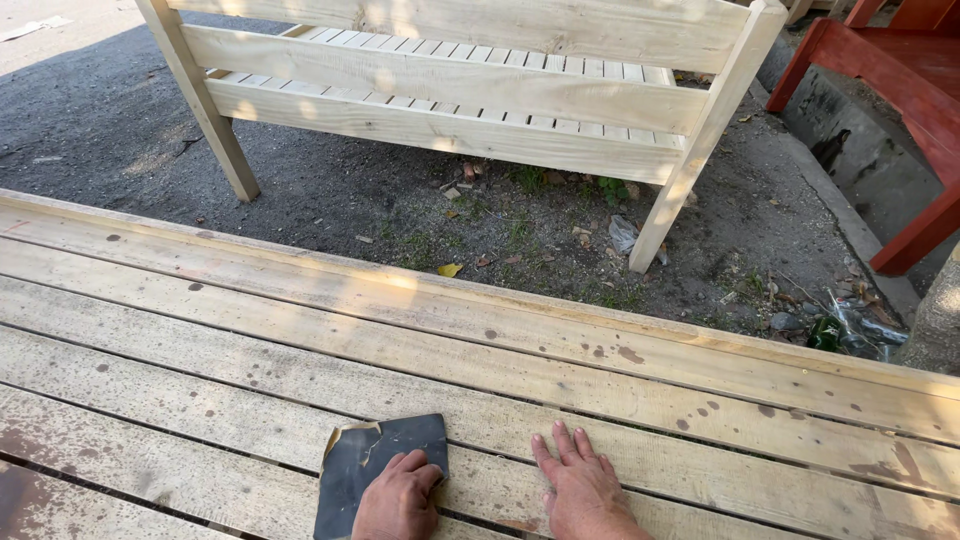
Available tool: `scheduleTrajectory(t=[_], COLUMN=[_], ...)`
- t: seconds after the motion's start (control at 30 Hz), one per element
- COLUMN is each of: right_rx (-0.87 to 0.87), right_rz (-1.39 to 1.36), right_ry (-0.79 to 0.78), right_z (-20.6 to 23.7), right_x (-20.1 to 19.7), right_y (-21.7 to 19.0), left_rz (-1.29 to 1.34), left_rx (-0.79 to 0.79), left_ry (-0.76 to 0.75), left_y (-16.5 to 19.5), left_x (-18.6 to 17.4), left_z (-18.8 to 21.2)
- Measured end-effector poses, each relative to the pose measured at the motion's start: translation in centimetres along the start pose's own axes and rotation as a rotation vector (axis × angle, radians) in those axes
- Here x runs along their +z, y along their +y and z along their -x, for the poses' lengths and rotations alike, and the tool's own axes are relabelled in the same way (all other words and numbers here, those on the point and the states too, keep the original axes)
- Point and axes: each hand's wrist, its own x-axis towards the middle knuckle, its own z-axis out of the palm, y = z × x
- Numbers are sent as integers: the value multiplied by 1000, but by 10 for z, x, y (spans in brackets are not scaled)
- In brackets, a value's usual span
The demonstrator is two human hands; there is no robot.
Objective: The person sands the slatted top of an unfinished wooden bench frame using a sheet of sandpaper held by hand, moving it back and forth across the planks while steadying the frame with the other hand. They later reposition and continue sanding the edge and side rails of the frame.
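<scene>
Left hand at about 6 o'clock in the view, fingers bent and pressed flat on a dark sheet of sandpaper, not closed around it, only holding it down against the wood. Right hand just beside, toward 5 o'clock, fingers spread open and lying flat on the plank, holding nothing.

Sandpaper lying across two planks of the table, at 6 o'clock, its upper left corner torn and curled so that the pale backing shows. Probably light, thin and soft, easy to fold or tear more at that damaged corner; rough on the working side, so not likely to slip under the palm. Best taken flat under the palm or at the whole right edge, away from the tear.

Table made of long pale planks with dark stains and narrow gaps between, running from 9 o'clock to 3 o'clock; far edge raised as a lip at about 12 o'clock. Much open room along the planks to both sides. Beyond the edge, dark ground with litter, an unpainted wooden bench at 12 o'clock and red furniture at 2 o'clock.
</scene>
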Motion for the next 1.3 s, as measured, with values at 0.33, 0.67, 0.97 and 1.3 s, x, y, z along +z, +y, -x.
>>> scheduleTrajectory(t=[0.33,0.67,0.97,1.3], right_rx=[-53,-82,-75,4], right_rz=[-12,-4,-10,3], right_ry=[-10,-5,23,47], right_z=[5,-9,-17,-10], right_x=[-8,-1,5,-18], right_y=[5,13,13,52], left_rz=[-17,-43,158,55], left_rx=[-87,-114,-515,-153], left_ry=[-93,3,276,273], left_y=[7,4,20,6], left_x=[-8,-1,-1,7], left_z=[-4,-3,-65,-81])
